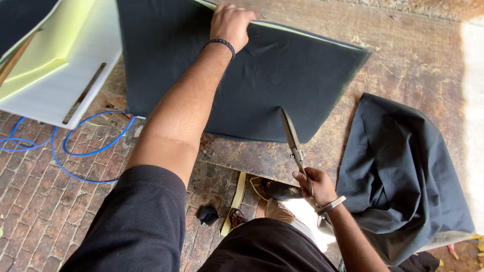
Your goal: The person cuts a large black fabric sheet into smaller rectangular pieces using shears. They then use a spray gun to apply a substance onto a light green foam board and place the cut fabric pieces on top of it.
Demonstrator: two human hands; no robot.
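Daylight is bright and even over most of the view, with a strip at 3 o'clock along the table (428,60) blown out to white glare, and a second overexposed patch near 6 o'clock beneath the scissors (295,146). Shadows are soft: the black cloth (282,80) swallows detail and reads almost flat, while the left hand (229,25) casts hardly any shade on it. Focus is sharp at centre; the wide lens bends lines toward the edges, stretching the sleeve (136,226) at 7 o'clock.
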